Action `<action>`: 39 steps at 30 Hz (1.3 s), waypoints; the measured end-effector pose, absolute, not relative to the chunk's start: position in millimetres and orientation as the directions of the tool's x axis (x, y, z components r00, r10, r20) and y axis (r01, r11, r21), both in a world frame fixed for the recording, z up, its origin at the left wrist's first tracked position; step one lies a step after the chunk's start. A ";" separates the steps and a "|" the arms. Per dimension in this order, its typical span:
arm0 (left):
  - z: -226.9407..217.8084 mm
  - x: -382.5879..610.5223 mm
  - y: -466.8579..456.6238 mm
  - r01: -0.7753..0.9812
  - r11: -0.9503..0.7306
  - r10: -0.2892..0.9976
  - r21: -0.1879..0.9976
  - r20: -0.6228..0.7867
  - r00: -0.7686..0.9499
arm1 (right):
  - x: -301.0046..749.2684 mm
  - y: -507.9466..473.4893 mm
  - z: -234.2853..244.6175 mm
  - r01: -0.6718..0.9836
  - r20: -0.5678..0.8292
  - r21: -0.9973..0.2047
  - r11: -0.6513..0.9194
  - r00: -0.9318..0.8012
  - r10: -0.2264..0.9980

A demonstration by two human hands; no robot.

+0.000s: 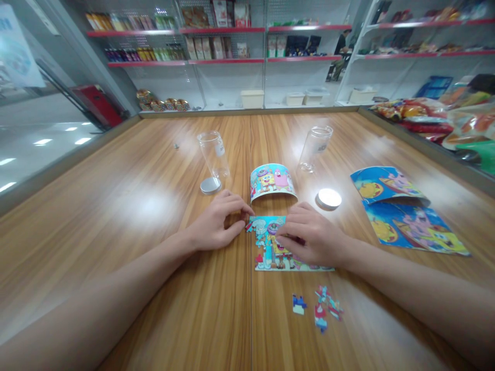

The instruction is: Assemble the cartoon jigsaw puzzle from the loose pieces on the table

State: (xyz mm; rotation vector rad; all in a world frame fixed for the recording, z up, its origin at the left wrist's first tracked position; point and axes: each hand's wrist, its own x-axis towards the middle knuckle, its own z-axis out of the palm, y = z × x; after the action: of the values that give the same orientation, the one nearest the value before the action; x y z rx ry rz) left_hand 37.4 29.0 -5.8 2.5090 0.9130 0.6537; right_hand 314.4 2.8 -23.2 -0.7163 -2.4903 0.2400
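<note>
A partly assembled cartoon jigsaw puzzle [266, 257] lies flat on the table in front of me, its left edge jagged. My left hand [220, 221] is at its upper left corner, thumb and index finger curved around a small puzzle piece [249, 224] there. Over the puzzle's right part rests my right hand [315, 234], its fingers curled together and covering much of the picture; what they hold, if anything, is hidden. Nearer to me lie several loose puzzle pieces [320, 313] and a blue and pale piece [298, 304]. Behind the puzzle stands a curved picture card [273, 180] of the same scene.
Two clear jars, one on the left [213, 154] and one on the right [315, 149], stand further back. Silver lids lie left [211, 185] and right [328, 199]. Blue picture sheets [417, 226] lie at right. Snack bags [425, 116] and stocked shelves [224, 61] border the table.
</note>
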 end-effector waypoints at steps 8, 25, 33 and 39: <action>-8.9 32.3 35.1 0.433 -0.760 0.595 0.484 0.252 0.763 | 314.8 2.5 -21.4 0.446 0.429 -0.308 0.840 -0.724 0.541; -4.7 33.9 32.3 0.397 -0.797 0.545 0.454 0.260 0.797 | 317.8 3.1 -22.1 0.445 0.391 -0.324 0.835 -0.741 0.546; -6.1 35.0 33.3 0.377 -0.800 0.530 0.467 0.256 0.809 | 317.9 2.6 -23.2 0.447 0.387 -0.330 0.831 -0.739 0.551; -7.9 33.7 32.9 0.346 -0.828 0.488 0.441 0.262 0.833 | 318.2 3.3 -23.7 0.446 0.389 -0.333 0.831 -0.737 0.552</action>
State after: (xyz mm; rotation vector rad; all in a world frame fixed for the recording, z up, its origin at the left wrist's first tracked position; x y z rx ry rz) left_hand 33.7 32.9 -7.9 2.6347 0.6246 0.5195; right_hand 318.2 3.3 -23.7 -0.7374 -2.5304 0.2991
